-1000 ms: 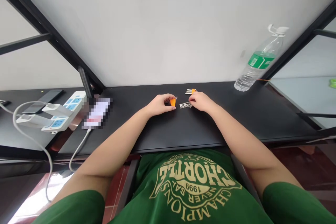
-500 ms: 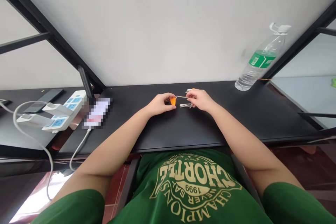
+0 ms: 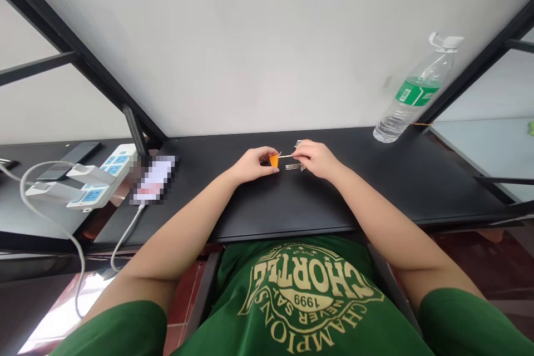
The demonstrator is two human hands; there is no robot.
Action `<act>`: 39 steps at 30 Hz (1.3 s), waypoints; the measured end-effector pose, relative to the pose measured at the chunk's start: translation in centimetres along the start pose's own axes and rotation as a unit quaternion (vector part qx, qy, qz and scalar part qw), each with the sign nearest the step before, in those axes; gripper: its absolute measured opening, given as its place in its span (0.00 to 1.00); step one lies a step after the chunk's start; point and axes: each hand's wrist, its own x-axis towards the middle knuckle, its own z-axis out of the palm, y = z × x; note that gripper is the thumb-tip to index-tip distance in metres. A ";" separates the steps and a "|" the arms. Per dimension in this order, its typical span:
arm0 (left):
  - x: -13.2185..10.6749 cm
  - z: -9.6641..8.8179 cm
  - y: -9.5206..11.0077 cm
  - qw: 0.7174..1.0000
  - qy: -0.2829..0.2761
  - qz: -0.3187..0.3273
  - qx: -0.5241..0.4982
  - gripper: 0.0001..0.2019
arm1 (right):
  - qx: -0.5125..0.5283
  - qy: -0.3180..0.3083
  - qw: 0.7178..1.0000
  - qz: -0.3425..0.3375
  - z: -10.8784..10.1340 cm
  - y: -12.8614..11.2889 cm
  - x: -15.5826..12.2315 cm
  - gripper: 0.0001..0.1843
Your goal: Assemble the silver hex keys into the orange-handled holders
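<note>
My left hand [image 3: 256,164] is closed, thumb and fingers pinching a small orange holder [image 3: 273,161] just above the black desktop. Its shape is partly covered by the fingers. From the other side, my right hand [image 3: 316,158] grips a thin pale stick [image 3: 285,156] between thumb and fingertips. The stick's left end meets the orange holder; whether it is inside or only touching, I cannot tell. Several similar thin sticks [image 3: 293,167] lie in a row just below the right fingers. Another group of sticks [image 3: 298,143] shows behind that hand, partly hidden.
A clear water bottle [image 3: 411,94] with a green label stands at the back right. On the left are a phone [image 3: 155,178] on a charging cable, a white power strip [image 3: 106,175] with plugs, and a dark flat device [image 3: 70,158]. Black metal frames flank the desk [image 3: 283,206].
My right hand has shifted slightly left, bringing the stick closer against the orange holder. My left hand has barely moved.
</note>
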 end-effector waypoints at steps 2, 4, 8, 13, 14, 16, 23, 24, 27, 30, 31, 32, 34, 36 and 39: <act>0.0 0.0 0.0 1.000 -0.001 0.000 0.004 0.30 | -0.016 -0.017 0.999 -0.023 -0.1 0.0 -0.1 0.15; 0.0 -0.1 -0.1 1.000 -0.002 0.002 0.006 0.30 | -0.024 -0.036 0.998 -0.035 -0.3 -0.1 -0.2 0.15; -0.1 0.0 0.2 1.000 -0.011 0.007 0.016 0.29 | -0.007 -0.044 0.999 -0.030 -0.6 -0.4 0.0 0.14; -0.2 0.7 1.1 0.998 -0.030 0.046 0.017 0.27 | 0.104 -0.039 0.993 0.044 0.7 -1.2 0.3 0.06; -0.2 0.9 1.2 0.998 -0.031 0.053 0.018 0.27 | 0.142 -0.044 0.986 0.070 1.2 -1.4 0.3 0.09; -0.2 1.1 1.4 0.998 -0.025 0.057 0.022 0.27 | 0.223 -0.066 0.966 0.114 2.2 -1.7 0.3 0.18; 0.0 0.7 0.8 0.996 0.037 0.060 0.051 0.29 | 0.050 -0.013 0.989 0.136 0.7 -0.6 0.5 0.09; 0.0 0.7 0.6 0.996 0.043 0.059 0.054 0.29 | 0.007 -0.019 0.988 0.155 0.1 0.0 0.4 0.08; 0.1 0.6 0.1 0.996 0.045 0.048 0.060 0.28 | -0.054 -0.098 0.969 0.220 -1.3 1.8 0.1 0.06; 0.2 0.5 -0.2 0.996 0.036 0.037 0.071 0.28 | -0.061 -0.185 0.950 0.244 -1.8 2.4 0.0 0.04; 0.2 0.4 -0.3 0.996 0.035 0.037 0.076 0.28 | -0.064 -0.200 0.947 0.242 -1.7 2.3 0.0 0.04; 0.2 0.4 -0.3 0.995 0.034 0.037 0.081 0.28 | -0.068 -0.209 0.947 0.236 -1.6 2.1 0.1 0.05; 0.2 0.3 -0.2 0.995 0.035 0.038 0.091 0.29 | -0.087 -0.207 0.948 0.225 -1.4 1.8 0.3 0.05; 0.1 0.3 -0.2 0.994 0.035 0.038 0.098 0.29 | -0.116 -0.198 0.943 0.242 -1.2 1.7 0.4 0.05; 0.2 0.3 -0.4 0.993 0.028 0.039 0.104 0.29 | -0.144 -0.197 0.918 0.313 -1.1 1.9 0.3 0.10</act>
